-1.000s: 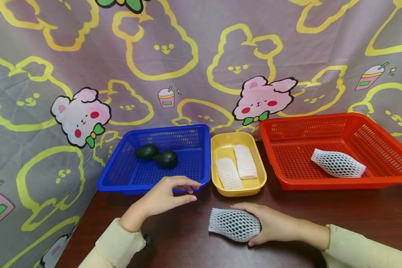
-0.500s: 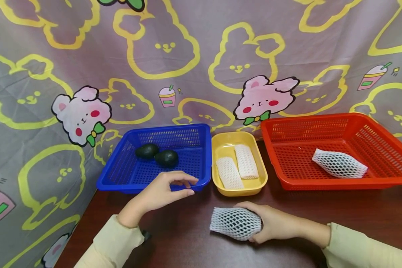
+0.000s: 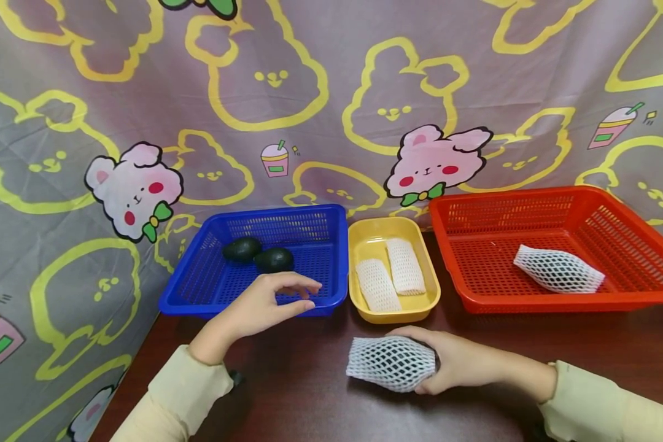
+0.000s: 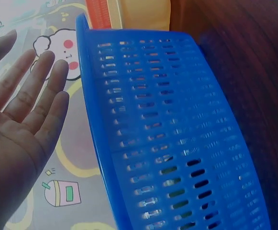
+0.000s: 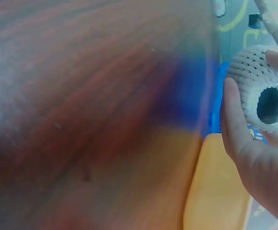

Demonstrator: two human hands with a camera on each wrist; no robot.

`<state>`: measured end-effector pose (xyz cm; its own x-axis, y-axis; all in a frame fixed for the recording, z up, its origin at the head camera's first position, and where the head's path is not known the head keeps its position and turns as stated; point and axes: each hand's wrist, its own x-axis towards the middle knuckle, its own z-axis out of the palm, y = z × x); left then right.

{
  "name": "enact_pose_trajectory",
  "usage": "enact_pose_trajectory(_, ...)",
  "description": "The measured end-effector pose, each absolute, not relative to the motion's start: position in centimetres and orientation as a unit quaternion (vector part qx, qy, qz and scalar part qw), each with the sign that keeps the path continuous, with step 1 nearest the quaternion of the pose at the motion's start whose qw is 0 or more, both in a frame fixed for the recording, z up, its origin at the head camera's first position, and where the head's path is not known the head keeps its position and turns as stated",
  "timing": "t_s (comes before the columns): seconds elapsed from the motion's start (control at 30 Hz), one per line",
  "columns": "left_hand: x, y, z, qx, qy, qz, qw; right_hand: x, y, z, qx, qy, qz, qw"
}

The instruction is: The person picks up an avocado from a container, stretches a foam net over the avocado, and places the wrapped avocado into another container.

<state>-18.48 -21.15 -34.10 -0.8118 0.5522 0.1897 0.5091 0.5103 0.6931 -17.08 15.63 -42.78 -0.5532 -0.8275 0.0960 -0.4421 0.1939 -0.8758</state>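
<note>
My right hand (image 3: pixel 461 361) grips an avocado (image 3: pixel 391 363) sleeved in white foam netting, above the front of the table. In the right wrist view the netted avocado (image 5: pixel 256 79) shows its dark end through the sleeve's opening, with thumb and fingers round it. My left hand (image 3: pixel 271 301) holds nothing and hovers by the front rim of the blue basket (image 3: pixel 304 288); in the left wrist view its fingers (image 4: pixel 26 96) are spread and relaxed beside the basket wall. Two bare dark green avocados (image 3: pixel 274 260) lie inside that basket.
A yellow tray (image 3: pixel 372 230) with two white foam net sleeves (image 3: pixel 405 267) stands between the baskets. To the right, a red basket (image 3: pixel 475 245) contains another netted avocado (image 3: pixel 558 269). A patterned curtain (image 3: pixel 309 73) hangs right behind.
My left hand has drifted up and slightly left, over the blue basket's front rim. My right hand has raised the netted avocado a little, keeping its grip.
</note>
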Motion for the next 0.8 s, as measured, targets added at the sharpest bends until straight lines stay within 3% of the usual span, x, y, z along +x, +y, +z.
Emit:
enact_pose_trajectory(0.3, -19.0, -22.0, -34.2, 0.287, 0.876, 0.387, 0.024, -17.6, 16.4, -40.8, -0.411, 0.716, -0.496, 0.269)
enact_pose_trajectory(0.8, -19.9, -23.3, -34.0, 0.244, 0.893, 0.378, 0.023, -17.9, 17.8, -36.7, -0.472, 0.686, -0.475, 0.286)
